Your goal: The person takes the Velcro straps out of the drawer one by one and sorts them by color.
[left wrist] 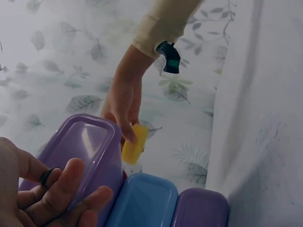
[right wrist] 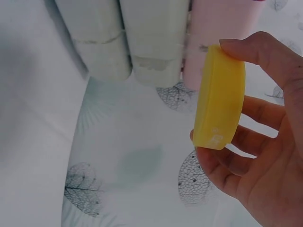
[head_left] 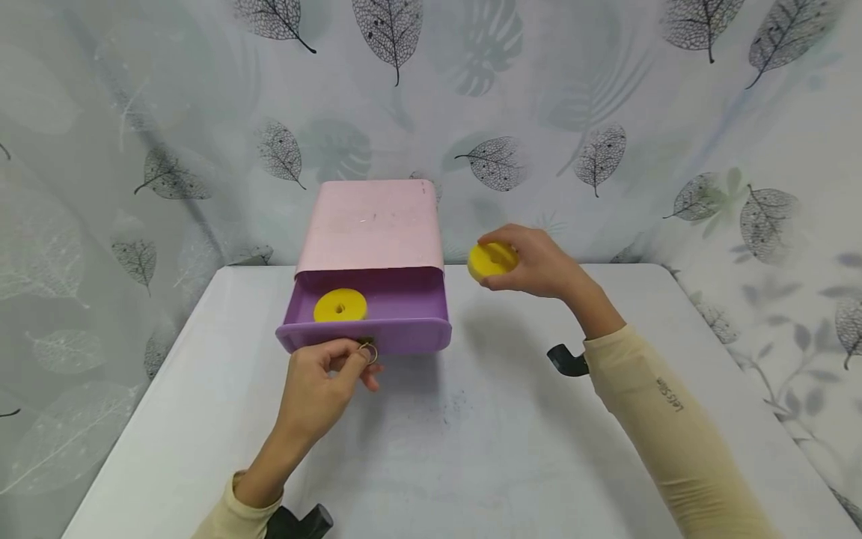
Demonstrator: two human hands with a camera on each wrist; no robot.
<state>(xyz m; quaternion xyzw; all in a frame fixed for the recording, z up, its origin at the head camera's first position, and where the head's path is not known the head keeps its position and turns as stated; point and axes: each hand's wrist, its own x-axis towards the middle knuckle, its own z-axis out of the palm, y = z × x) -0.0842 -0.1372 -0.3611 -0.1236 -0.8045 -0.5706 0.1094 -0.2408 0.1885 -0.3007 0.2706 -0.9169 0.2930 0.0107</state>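
My left hand [head_left: 319, 385] is at the front of a pulled-out purple drawer [head_left: 411, 337], thumb and forefinger pinching its small metal ring pull [head_left: 368, 353]. Inside that drawer, toward its left side, lies a yellow disc [head_left: 330, 305] with a hole in its middle. To the right of the drawer unit [head_left: 377, 224], my right hand [head_left: 539, 262] grips a second thick yellow disc [right wrist: 220, 99] by its edges, held up in the air. The right wrist view shows thumb on one edge and fingers on the opposite one.
Below the open drawer, a blue drawer [left wrist: 144, 201] and another purple drawer [left wrist: 201, 208] stay closed in the left wrist view. The unit stands at the back of a white table [head_left: 505, 449]. A leaf-patterned covering [head_left: 417, 112] hangs behind and at both sides.
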